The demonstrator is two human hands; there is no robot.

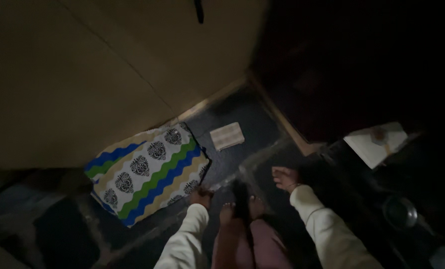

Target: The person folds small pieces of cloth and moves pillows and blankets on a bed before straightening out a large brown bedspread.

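Nearest, at six o'clock, two cream knit sleeves reach down beside bare feet [240, 206] on the dark speckled floor [232, 162]. The left hand [201, 197] touches the corner of a soft rectangular cushion [145, 172], patterned with blue, green and tan zigzags; its grip is too dim to tell. The right hand [285, 178] hangs loose, fingers curled, holding nothing. Farther, at twelve o'clock, lies a small pale ribbed block [227, 135].

One folded cloth mat [148, 172] lies flat on the dark floor, set at a slant against the base of the pale wall. Pattern: wavy bands of blue, green, cream and white, with rows of dark ornamental medallions. Its near corner lies just beside the left hand [201, 197]; contact cannot be confirmed.
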